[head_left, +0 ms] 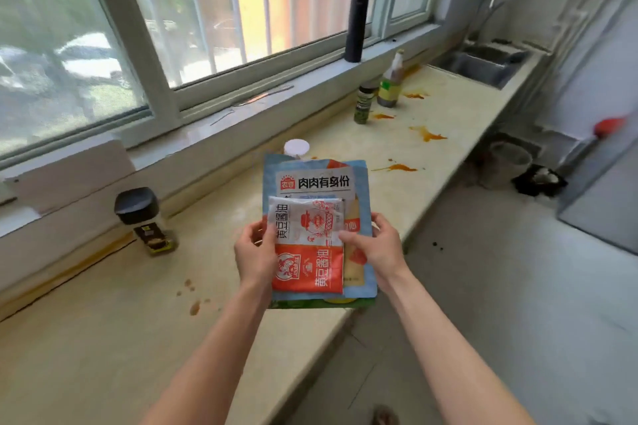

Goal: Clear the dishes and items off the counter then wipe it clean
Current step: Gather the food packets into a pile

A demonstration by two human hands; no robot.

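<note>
From my remote seat, the long pale table [103,338] runs under the window toward a steel sink [483,65] at its far end. Above the table's front edge a blue packet [310,176] is held upright, with an orange-and-white sachet [307,252] lying flat against its front. The left hand [253,252] grips the sachet's left edge, thumb on the front and fingers curled behind. The right hand [376,248] is clamped on the blue packet's right edge, its thumb reaching onto the sachet. On the sill stands a dark cylinder [357,22]. Near the wall, short of the sink, a tall bottle [392,79] and a small bottle [364,102] stand close together. A dark-capped jar [145,221] stands to the left, well apart from them. A white lid [296,148] peeks over the packet's top. Orange stains [428,134] spatter the table.
</note>
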